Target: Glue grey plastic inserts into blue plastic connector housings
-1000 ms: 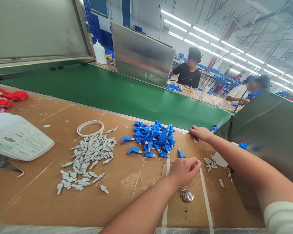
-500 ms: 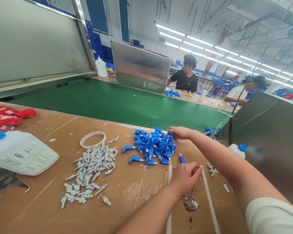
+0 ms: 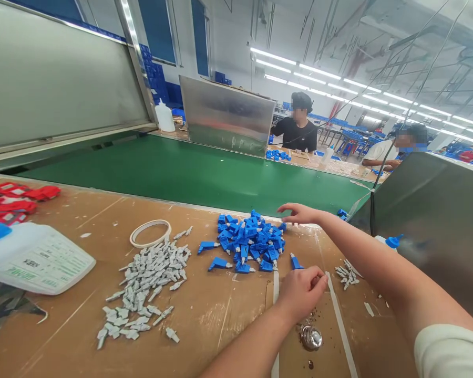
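Note:
My right hand is over the table's far edge, just right of the pile of blue plastic parts, with its fingers apart and nothing between them. Nearer to me, my left hand has its fingers curled together; whatever it may hold is hidden. One blue part lies right behind that hand. Left of the blue pile is a heap of small grey pieces, touching a cream tape ring. A round glass-like object stands below my left hand.
A green conveyor belt runs beyond the brown table. At left are a white jug and red parts. Metal panels stand at both sides. Two people sit across the belt. Grey pieces lie at right.
My right hand has come off the blue pile, moved slightly right and opened its fingers. The blue parts on the belt at right have shifted right. My left hand has hardly moved.

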Motion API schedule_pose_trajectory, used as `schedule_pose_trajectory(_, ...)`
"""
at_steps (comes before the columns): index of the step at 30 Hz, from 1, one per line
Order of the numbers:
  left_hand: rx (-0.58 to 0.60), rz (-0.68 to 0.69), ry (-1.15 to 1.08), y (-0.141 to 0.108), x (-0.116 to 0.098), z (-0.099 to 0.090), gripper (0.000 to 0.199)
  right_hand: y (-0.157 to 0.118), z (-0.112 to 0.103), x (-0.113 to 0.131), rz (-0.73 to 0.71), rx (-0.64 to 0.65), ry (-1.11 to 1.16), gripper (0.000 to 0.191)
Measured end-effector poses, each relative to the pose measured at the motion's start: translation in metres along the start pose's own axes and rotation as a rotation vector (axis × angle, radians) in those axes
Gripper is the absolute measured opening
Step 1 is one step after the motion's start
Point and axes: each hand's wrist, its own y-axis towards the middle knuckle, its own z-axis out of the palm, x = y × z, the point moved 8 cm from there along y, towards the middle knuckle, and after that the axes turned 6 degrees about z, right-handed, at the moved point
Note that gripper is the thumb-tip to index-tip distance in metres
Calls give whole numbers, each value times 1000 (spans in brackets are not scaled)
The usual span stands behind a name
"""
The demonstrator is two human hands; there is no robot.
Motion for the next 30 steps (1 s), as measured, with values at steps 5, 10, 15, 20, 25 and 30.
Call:
schedule_pose_trajectory(5,-13,-18,15,0,4,0,27,21,28,66,-232,109,265,37)
schedule_pose_trajectory(10,-7,-20,26,1,6,1,28,28,35,57,-220,36,203,22)
schedule_pose_trajectory(15,-16,-21,-5,0,6,1,27,17,34,17,-21,-110,75,29)
schedule_pose_trajectory(20,-24,-4,-32,0,3,1,27,-9,26,-29,115,-164,-92,25)
schedule_pose_trajectory(25,-10,-13,-14,0,3,1,29,-36,-1,-94,359,-118,-224,22)
schedule_pose_trajectory(30,-8,-22,-16,0,4,2,29,-23,-17,-67,369,-161,-193,39)
